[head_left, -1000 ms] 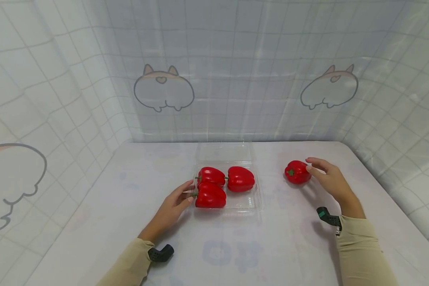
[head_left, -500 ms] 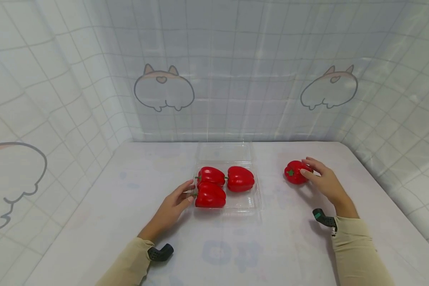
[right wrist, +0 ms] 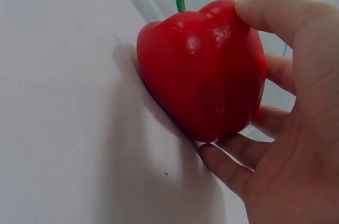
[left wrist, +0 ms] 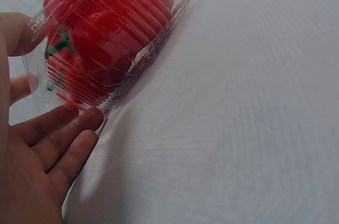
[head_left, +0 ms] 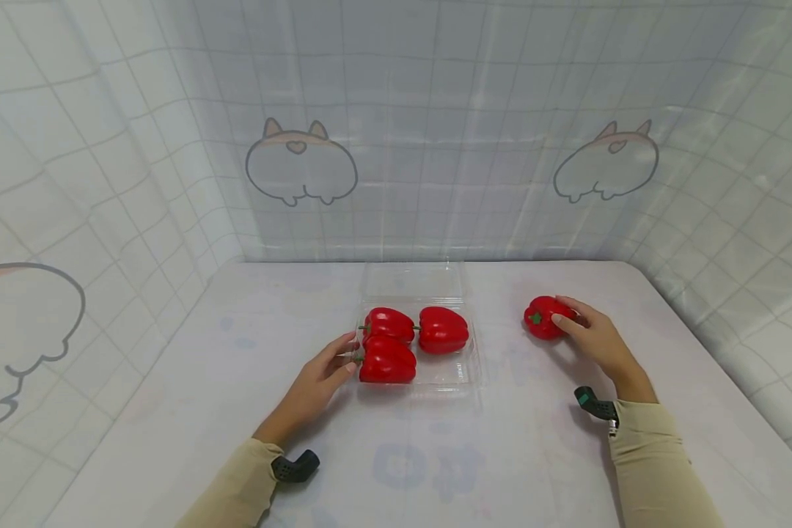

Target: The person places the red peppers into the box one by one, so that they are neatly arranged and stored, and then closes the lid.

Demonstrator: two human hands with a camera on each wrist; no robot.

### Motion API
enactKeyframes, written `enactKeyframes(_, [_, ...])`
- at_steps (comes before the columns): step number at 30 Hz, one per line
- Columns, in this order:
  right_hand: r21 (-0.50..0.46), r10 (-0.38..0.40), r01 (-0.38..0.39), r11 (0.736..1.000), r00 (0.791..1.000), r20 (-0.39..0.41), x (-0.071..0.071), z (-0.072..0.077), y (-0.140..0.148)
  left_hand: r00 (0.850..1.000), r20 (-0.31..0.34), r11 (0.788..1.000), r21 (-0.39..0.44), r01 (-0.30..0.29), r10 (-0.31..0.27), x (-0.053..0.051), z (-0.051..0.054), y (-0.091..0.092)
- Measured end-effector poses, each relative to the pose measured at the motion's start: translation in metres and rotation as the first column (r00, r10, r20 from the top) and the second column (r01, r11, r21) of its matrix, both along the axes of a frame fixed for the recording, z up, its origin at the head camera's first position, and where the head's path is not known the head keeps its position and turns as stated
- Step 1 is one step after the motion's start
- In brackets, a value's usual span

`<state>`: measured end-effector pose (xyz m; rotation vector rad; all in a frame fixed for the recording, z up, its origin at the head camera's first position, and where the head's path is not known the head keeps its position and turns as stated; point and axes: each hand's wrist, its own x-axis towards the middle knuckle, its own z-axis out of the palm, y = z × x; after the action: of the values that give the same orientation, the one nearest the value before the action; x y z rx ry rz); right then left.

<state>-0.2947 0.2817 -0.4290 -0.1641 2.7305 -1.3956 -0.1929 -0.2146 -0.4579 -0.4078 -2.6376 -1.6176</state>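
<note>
White, faintly printed bench (head_left: 534,455), gridded sheeting (head_left: 422,176) on three sides; my right fingers (right wrist: 228,168) hold a red pepper (right wrist: 201,75), my left fingers (left wrist: 77,155) rest loosely against a clear container (head_left: 444,372).

Left hand (head_left: 313,383), right hand (head_left: 599,343) well apart

The peppers (head_left: 444,330) look glossy, the box (head_left: 444,372) plastic.

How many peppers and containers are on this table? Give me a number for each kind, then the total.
Clear container: 1, with its lid open
Red peppers: 4 (3 inside it, 1 held by the right hand)
Total: 5
</note>
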Motion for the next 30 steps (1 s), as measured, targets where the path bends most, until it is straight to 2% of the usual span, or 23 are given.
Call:
enactKeyframes(9, [-0.005, -0.019, 0.019, 1.000, 1.000, 0.018, -0.0020, -0.0010, -0.0012, 1.000, -0.001, 1.000, 0.000, 0.001, -0.001, -0.0016, -0.0014, -0.0003])
enactKeyframes(21, [-0.099, -0.087, 0.082, 0.992, 0.995, -0.047, -0.0008, -0.0048, 0.0001, 1.000, 0.021, 1.000, 0.002, -0.012, 0.012, 0.0003, 0.0001, 0.0017])
enactKeyframes(30, [-0.190, -0.044, 0.032, 0.981, 0.997, -0.058, 0.0010, -0.0034, -0.0020, 1.000, 0.022, 1.000, 0.007, -0.008, 0.008, 0.0003, 0.0007, 0.0022])
